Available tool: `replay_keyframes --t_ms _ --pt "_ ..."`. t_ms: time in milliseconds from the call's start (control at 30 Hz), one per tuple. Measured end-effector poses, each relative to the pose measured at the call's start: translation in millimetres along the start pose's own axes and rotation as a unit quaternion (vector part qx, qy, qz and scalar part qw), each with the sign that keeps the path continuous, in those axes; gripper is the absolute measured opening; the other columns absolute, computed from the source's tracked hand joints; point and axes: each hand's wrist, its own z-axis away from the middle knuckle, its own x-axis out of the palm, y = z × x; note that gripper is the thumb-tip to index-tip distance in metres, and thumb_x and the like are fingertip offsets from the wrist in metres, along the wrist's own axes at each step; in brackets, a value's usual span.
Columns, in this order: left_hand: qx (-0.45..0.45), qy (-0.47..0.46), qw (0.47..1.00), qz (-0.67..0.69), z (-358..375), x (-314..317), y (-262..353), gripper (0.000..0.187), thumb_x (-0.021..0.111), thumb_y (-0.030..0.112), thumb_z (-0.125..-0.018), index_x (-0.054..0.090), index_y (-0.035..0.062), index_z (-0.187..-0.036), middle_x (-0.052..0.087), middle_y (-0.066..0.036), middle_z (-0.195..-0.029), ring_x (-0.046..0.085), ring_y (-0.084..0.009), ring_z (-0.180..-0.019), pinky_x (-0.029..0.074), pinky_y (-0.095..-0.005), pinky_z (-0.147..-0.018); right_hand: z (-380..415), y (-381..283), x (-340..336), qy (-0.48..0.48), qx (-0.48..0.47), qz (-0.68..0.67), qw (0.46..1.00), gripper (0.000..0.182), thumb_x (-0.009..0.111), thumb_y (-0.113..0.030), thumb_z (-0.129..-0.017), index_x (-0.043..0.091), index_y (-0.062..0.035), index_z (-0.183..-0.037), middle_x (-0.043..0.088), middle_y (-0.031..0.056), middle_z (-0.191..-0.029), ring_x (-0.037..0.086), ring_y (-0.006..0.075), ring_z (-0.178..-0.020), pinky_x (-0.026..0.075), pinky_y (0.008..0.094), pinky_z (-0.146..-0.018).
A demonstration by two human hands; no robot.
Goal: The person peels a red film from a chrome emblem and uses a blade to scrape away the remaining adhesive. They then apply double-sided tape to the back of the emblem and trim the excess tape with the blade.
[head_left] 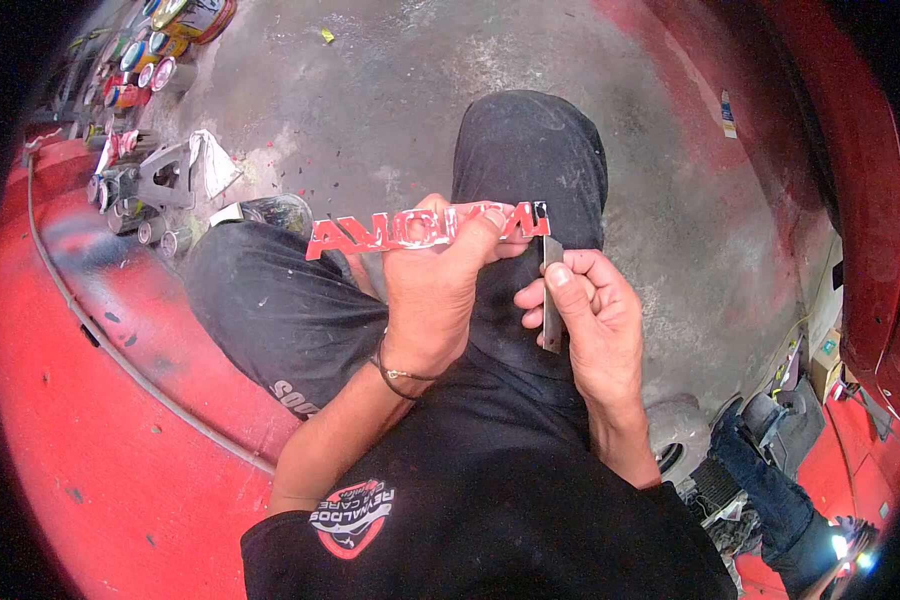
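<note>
My left hand (432, 290) is closed round a car lettering emblem (345, 236), its thumb pressed on the face. The emblem is a long strip of joined letters, red with white patches, held level over my lap. At its right end, one corner shows black. Between the thumb and fingers of my right hand (600, 315) is a narrow flat metal blade (551, 325), pointing up. The blade's upper tip is right at the emblem's right end. Part of the emblem is hidden behind my left fingers.
Paint cans (192, 15) and smaller tins crowd the upper left, near a white rag (213, 163). A red painted panel (90, 400) lies along the left, a dark red body panel (850, 130) along the right. Another person's jeans leg (755, 480) shows at lower right.
</note>
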Motion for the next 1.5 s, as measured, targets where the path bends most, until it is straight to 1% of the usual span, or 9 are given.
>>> replay_keyframes --t_ms 267,667,767,867,967,1067,1367,1467,1500 --pt "0.001 -0.002 1.0 0.002 1 0 -1 0.014 0.07 0.004 -0.102 0.059 0.0043 -0.093 0.075 -0.017 -0.107 0.078 -0.0261 -0.097 0.067 -0.0414 -0.086 2 -1 0 0.001 0.011 0.004 1.0 0.022 0.063 -0.024 -0.112 0.065 -0.0028 -0.117 0.08 0.0096 -0.096 0.073 0.0111 -0.076 0.056 0.0256 -0.068" --pt "0.02 -0.011 0.999 -0.025 3 -2 -5 0.017 0.071 0.004 -0.102 0.056 0.0042 -0.094 0.074 -0.019 -0.112 0.077 -0.0268 -0.1 0.067 -0.042 -0.089 0 4 2 0.012 -0.016 -0.016 1.0 0.023 0.061 -0.025 -0.113 0.061 -0.0031 -0.12 0.08 0.0106 -0.096 0.073 0.012 -0.075 0.056 0.0247 -0.064" --pt "0.034 -0.001 0.999 -0.021 7 1 -6 0.014 0.071 0.008 -0.104 0.063 -0.0036 -0.105 0.078 -0.018 -0.108 0.077 -0.0215 -0.096 0.064 -0.0349 -0.089 1 8 1 0.026 -0.022 -0.047 0.998 0.022 0.061 -0.026 -0.113 0.06 -0.0039 -0.119 0.08 0.0106 -0.095 0.074 0.0127 -0.076 0.057 0.0252 -0.064" --pt "0.04 -0.021 0.998 -0.047 8 -2 -7 0.019 0.069 0.004 -0.103 0.052 0.0048 -0.094 0.074 -0.021 -0.115 0.076 -0.0286 -0.103 0.066 -0.0438 -0.091 0 2 1 0.033 -0.006 -0.046 0.998 0.021 0.06 -0.026 -0.113 0.06 -0.0046 -0.117 0.079 0.0099 -0.094 0.074 0.0132 -0.076 0.058 0.0263 -0.066" --pt "0.032 -0.015 0.999 -0.004 9 -2 -8 0.02 0.068 0.003 -0.103 0.052 0.0056 -0.093 0.074 -0.021 -0.115 0.076 -0.0292 -0.106 0.065 -0.046 -0.093 3 6 -2 0.0 -0.018 -0.032 0.999 0.02 0.059 -0.025 -0.114 0.06 -0.0048 -0.117 0.079 0.0098 -0.093 0.074 0.0129 -0.076 0.058 0.0269 -0.066" --pt "0.036 -0.011 0.999 0.005 9 -2 -10 0.02 0.068 0.003 -0.104 0.051 0.0063 -0.093 0.074 -0.021 -0.115 0.075 -0.0294 -0.107 0.064 -0.0475 -0.094 6 8 1 0.0 -0.021 -0.024 0.999 0.02 0.059 -0.024 -0.114 0.059 -0.0042 -0.117 0.08 0.0099 -0.093 0.073 0.0125 -0.077 0.057 0.0268 -0.067" --pt "0.029 -0.009 1.0 0.005 12 0 -8 0.022 0.068 0.003 -0.104 0.051 0.0075 -0.09 0.074 -0.02 -0.115 0.075 -0.0283 -0.106 0.064 -0.0463 -0.095 6 6 1 -0.006 -0.023 -0.001 1.0 0.02 0.059 -0.024 -0.114 0.059 -0.0033 -0.116 0.079 0.0105 -0.093 0.074 0.0125 -0.078 0.057 0.0276 -0.072" --pt "0.026 -0.011 1.0 0.007 12 0 -8 0.022 0.068 0.002 -0.104 0.051 0.0074 -0.09 0.074 -0.02 -0.115 0.075 -0.0288 -0.106 0.064 -0.0462 -0.095 6 7 1 -0.004 -0.031 -0.001 1.0 0.021 0.059 -0.024 -0.114 0.059 -0.0036 -0.115 0.079 0.0106 -0.093 0.074 0.0128 -0.078 0.058 0.0275 -0.071" --pt "0.03 -0.012 0.999 0.005 12 0 -9 0.015 0.069 0.004 -0.104 0.055 0.0039 -0.096 0.075 -0.019 -0.114 0.076 -0.0262 -0.104 0.064 -0.0427 -0.093 6 8 1 -0.004 -0.028 -0.007 1.0 0.021 0.059 -0.025 -0.114 0.059 -0.0038 -0.115 0.079 0.0104 -0.093 0.074 0.0128 -0.078 0.058 0.0274 -0.07"
